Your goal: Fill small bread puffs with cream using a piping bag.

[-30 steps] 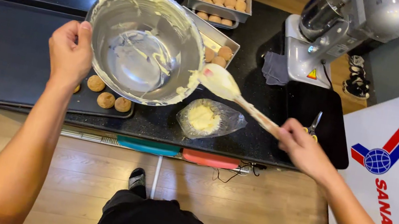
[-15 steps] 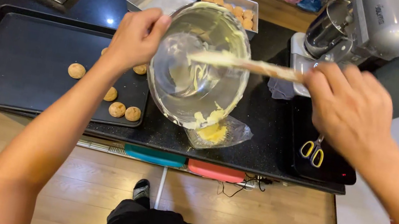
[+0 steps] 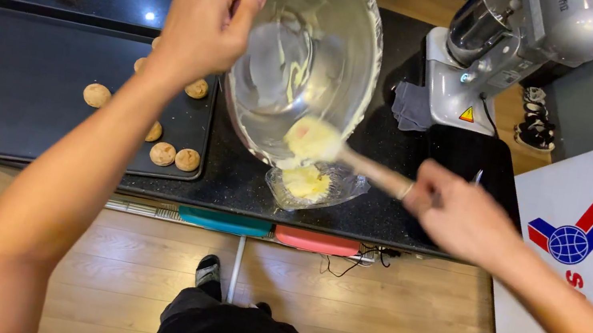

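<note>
L hand (image 3: 204, 24) clamped on rim of steel mixing bowl (image 3: 308, 55), tilted over table (image 3: 385, 215) | R hand (image 3: 458, 215) closed on wooden handle of spatula (image 3: 317, 142), blade at bowl's low lip | yellow batter drops into clear bag (image 3: 313, 186) just below | cookies (image 3: 174, 157) on black tray (image 3: 17, 93) nearby
</note>
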